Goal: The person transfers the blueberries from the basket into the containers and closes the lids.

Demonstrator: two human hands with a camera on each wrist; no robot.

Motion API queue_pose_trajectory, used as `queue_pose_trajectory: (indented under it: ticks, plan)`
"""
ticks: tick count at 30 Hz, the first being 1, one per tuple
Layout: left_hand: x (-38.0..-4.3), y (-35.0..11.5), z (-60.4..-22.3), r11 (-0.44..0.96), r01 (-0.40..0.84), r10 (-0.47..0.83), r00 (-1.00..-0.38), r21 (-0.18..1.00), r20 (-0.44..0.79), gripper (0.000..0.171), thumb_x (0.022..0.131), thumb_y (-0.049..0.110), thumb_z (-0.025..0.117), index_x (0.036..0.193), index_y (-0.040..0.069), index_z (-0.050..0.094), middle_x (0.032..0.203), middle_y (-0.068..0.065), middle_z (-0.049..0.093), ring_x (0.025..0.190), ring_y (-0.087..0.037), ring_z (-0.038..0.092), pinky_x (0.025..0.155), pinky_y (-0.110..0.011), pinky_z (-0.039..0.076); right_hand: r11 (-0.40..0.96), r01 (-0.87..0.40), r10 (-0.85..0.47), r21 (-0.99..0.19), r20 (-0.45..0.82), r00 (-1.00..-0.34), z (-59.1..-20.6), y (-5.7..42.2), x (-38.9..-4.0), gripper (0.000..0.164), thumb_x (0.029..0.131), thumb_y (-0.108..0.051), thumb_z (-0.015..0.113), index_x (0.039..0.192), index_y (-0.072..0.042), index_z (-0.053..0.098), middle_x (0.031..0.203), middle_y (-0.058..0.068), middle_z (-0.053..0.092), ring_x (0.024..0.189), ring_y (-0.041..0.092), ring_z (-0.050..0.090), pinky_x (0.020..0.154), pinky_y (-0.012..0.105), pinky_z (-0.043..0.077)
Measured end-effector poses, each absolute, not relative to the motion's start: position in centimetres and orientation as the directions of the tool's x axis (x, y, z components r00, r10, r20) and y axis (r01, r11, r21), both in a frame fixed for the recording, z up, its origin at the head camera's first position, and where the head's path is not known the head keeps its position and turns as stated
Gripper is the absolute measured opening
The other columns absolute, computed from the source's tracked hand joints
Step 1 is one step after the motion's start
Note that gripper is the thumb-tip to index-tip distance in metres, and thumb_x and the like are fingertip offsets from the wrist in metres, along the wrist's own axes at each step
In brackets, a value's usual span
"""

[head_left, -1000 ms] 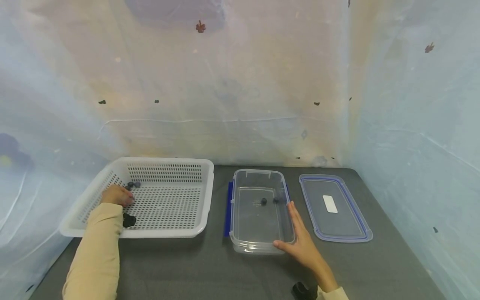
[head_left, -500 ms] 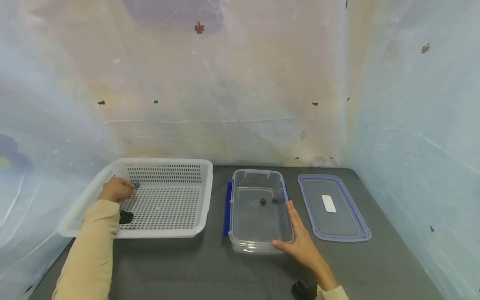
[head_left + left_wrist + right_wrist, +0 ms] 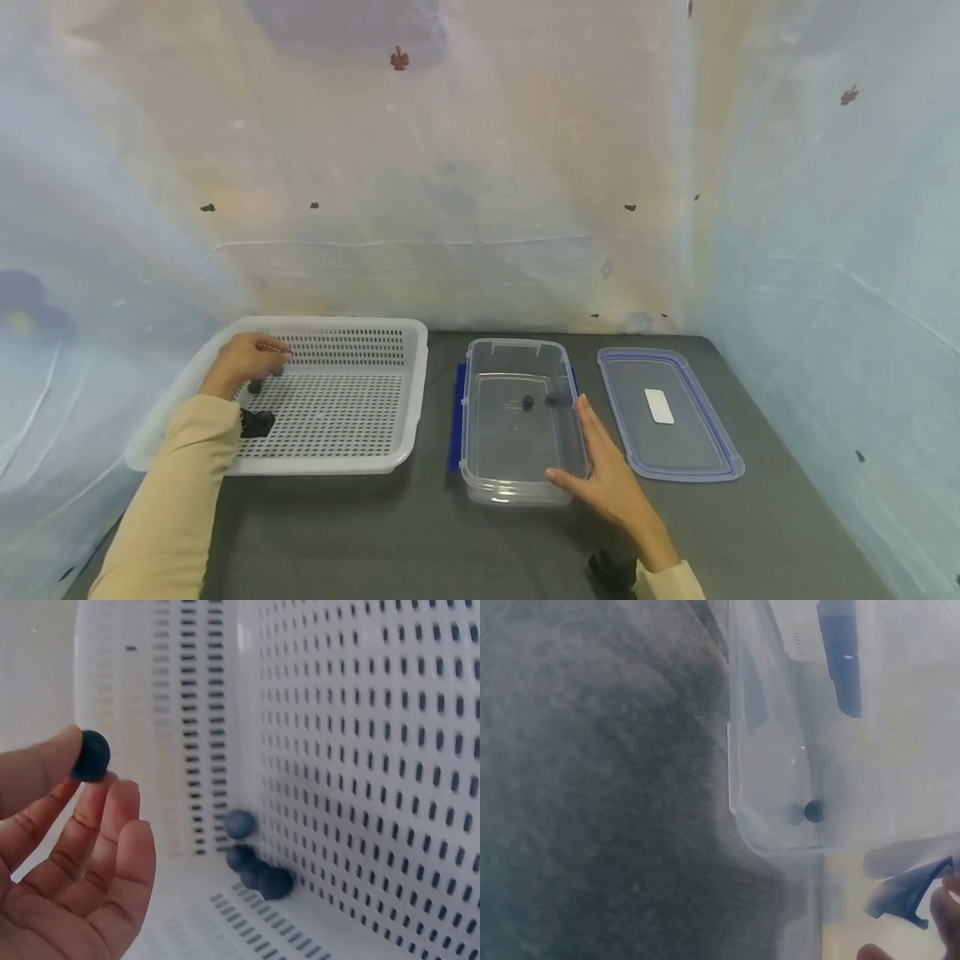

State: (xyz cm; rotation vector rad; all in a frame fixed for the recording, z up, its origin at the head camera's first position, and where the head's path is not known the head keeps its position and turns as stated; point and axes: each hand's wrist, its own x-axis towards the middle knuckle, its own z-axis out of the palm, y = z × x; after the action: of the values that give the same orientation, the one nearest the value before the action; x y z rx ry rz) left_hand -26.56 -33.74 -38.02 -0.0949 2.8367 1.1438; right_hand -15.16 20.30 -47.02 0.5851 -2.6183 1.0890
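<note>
In the left wrist view a dark blueberry [image 3: 93, 756] is pinched between the thumb and index finger of my left hand [image 3: 82, 877]. The head view has this left hand [image 3: 242, 362] raised over the left side of a white perforated basket [image 3: 330, 467]. Several more blueberries [image 3: 274, 882] lie in a corner of the basket floor. My right hand [image 3: 618, 492] rests with extended fingers along the right side of a clear plastic container [image 3: 495, 454], thumb at its near rim. Inside the container, toward the right, a blueberry [image 3: 528, 402] shows, with another dark spot beside it.
Blue clips [image 3: 457, 417] hang folded down at the container's sides. Right of it, a clear lid [image 3: 686, 446] with a blue seal and a white label lies flat on the grey tabletop [image 3: 360, 533]. A patterned plastic sheet [image 3: 487, 167] surrounds the back and sides.
My left hand has lifted from the basket floor, moving up and away, now with a blueberry between its fingertips. The right hand has stayed at the container.
</note>
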Motion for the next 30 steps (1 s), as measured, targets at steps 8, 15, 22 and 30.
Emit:
queue_pose_trajectory:
  ticks: [8,15,22,30]
  plan:
    - [-26.2,-31.4,-36.5,0.681,-0.013,0.042,-0.997,0.733,-0.057,0.045,0.098,0.023,0.059,0.128,-0.010,0.052,0.120,-0.032,0.054,0.086,-0.025,0.062,0.069,-0.034,0.052,0.642,-0.460,-0.283,-0.613,0.368,-0.886,-47.5,20.2,-15.0,0.107,0.077,-0.042,0.079,0.154,-0.002,0.016,0.161,0.009,0.011,0.142,0.036,0.020,0.104,0.062,0.025]
    - [-26.2,-29.2,-35.0,0.660,0.034,0.069,-0.997,0.751,-0.015,0.042,0.099,0.026,0.058,0.127,-0.005,0.053,0.123,-0.029,0.053,0.100,-0.034,0.059,0.079,-0.040,0.051,0.635,-0.458,-0.273,-0.622,0.373,-0.887,-47.7,20.2,-15.2,0.107,0.077,-0.042,0.079,0.155,-0.004,0.015,0.161,0.005,0.010,0.143,0.032,0.019,0.106,0.059,0.023]
    - [-25.8,-26.3,-33.1,0.636,0.121,0.122,-0.991,0.762,0.056,0.043,0.099,0.028,0.059,0.128,-0.004,0.054,0.123,-0.027,0.053,0.103,-0.038,0.059,0.082,-0.043,0.051,0.610,-0.466,-0.278,-0.642,0.377,-0.884,-47.7,20.2,-15.2,0.107,0.077,-0.039,0.079,0.155,-0.003,0.015,0.161,0.007,0.010,0.142,0.035,0.019,0.105,0.061,0.024]
    - [-25.9,-22.6,-31.8,0.513,0.160,0.196,-0.978,0.843,0.067,0.040,0.097,0.025,0.061,0.127,-0.002,0.055,0.119,-0.020,0.057,0.106,-0.032,0.057,0.084,-0.038,0.050,0.590,-0.463,-0.263,-0.662,0.384,-0.885,-47.9,20.1,-15.1,0.107,0.077,-0.037,0.080,0.155,-0.005,0.015,0.161,0.006,0.010,0.143,0.033,0.019,0.105,0.060,0.023]
